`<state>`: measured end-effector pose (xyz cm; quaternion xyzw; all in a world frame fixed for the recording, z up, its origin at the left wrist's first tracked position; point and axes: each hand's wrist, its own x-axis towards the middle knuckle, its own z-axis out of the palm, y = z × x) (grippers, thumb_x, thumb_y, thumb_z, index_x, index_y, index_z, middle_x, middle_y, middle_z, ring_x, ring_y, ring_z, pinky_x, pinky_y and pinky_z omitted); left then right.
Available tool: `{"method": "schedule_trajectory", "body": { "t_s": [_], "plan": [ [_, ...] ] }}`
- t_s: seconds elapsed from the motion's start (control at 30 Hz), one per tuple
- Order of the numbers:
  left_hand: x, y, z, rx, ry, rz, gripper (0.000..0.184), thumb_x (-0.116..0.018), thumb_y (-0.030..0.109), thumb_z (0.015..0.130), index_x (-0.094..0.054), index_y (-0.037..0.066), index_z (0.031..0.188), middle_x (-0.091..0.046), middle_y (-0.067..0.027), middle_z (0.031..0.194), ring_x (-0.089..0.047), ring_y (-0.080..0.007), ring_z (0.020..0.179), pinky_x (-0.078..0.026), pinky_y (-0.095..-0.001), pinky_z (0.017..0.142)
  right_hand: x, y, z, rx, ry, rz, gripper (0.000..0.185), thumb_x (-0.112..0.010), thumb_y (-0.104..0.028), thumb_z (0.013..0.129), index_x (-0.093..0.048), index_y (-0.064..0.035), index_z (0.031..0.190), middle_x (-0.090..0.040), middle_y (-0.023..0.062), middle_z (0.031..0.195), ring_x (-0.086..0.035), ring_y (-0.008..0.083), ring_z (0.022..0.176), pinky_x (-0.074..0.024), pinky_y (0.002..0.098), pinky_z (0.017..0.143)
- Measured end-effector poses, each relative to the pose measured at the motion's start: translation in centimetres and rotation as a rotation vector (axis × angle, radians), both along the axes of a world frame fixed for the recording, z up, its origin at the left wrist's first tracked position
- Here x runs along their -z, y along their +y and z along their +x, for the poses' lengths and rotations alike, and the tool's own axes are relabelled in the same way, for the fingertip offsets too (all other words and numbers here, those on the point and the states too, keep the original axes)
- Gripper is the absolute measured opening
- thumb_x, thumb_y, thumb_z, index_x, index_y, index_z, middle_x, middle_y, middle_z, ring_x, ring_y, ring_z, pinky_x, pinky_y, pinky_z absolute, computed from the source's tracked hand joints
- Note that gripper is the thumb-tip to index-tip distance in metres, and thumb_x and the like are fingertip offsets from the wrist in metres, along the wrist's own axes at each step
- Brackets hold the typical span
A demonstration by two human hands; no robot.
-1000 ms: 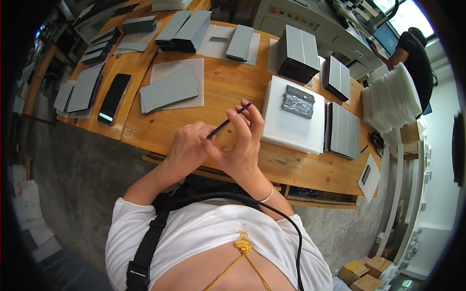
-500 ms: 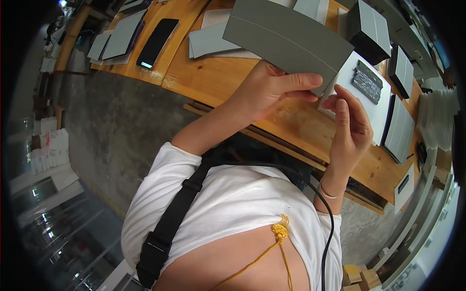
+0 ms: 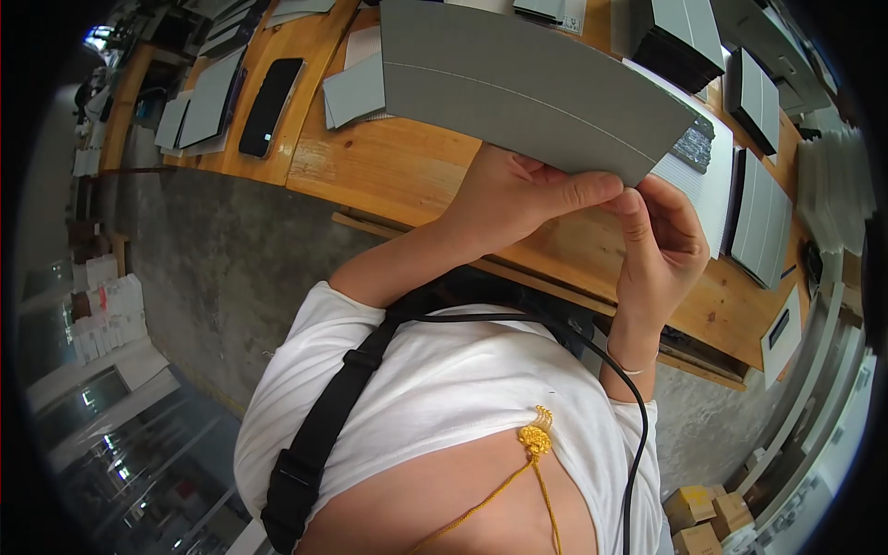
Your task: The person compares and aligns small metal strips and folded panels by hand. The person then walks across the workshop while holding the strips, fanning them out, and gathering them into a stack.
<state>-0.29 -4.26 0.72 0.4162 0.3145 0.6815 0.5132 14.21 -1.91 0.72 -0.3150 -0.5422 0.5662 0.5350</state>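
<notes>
A wide grey cardboard sheet (image 3: 527, 88) with a thin pale line along its length is held up above the wooden table. My left hand (image 3: 536, 192) is closed on its lower edge, thumb in front and the other fingers behind. At the lower right corner, my right hand (image 3: 661, 222) pinches the sheet, its thumb and fingertips close beside my left thumb. Partly covered by the sheet's right end is a dark, rough-surfaced strip (image 3: 696, 146), lying on a white board (image 3: 717, 199).
Stacks of grey boards (image 3: 684, 32) stand at the back right, with another grey board stack (image 3: 763, 227) near the right edge. A black phone (image 3: 271, 106) lies on the wooden table (image 3: 370, 171) at left. Cardboard boxes (image 3: 694, 507) sit on the floor at lower right.
My right hand has moved in from beside the sheet and now pinches its lower right corner. The sheet appears larger and further down, covering part of the dark strip.
</notes>
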Motion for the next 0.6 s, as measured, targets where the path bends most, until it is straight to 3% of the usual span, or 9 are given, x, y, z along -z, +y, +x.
{"method": "schedule_trajectory", "body": {
  "t_s": [0.23, 0.6],
  "plan": [
    [-0.2, 0.7, 0.4, -0.049, 0.092, -0.002, 0.019, -0.068, 0.002, 0.078, -0.061, -0.001, 0.096, -0.065, -0.0068, 0.086, -0.063, -0.0122, 0.077, -0.054, -0.0236, 0.067, -0.1, 0.8, 0.6, -0.090, 0.140, -0.090, 0.019, -0.064, 0.004, 0.080, -0.059, 0.0065, 0.098, -0.064, 0.0119, 0.090, -0.063, 0.0158, 0.081, -0.0533, 0.0269, 0.075],
    [-0.5, 1.4, 0.6, 0.093, -0.084, -0.090, 0.013, -0.066, 0.001, 0.080, -0.063, -0.002, 0.092, -0.065, -0.0079, 0.081, -0.064, -0.0132, 0.072, -0.055, -0.0232, 0.064, 0.4, 1.8, 1.4, -0.197, 0.226, -0.200, 0.018, -0.061, -0.002, 0.084, -0.059, 0.0048, 0.101, -0.065, 0.0120, 0.091, -0.064, 0.0177, 0.079, -0.0538, 0.0298, 0.072]
  ]
}}
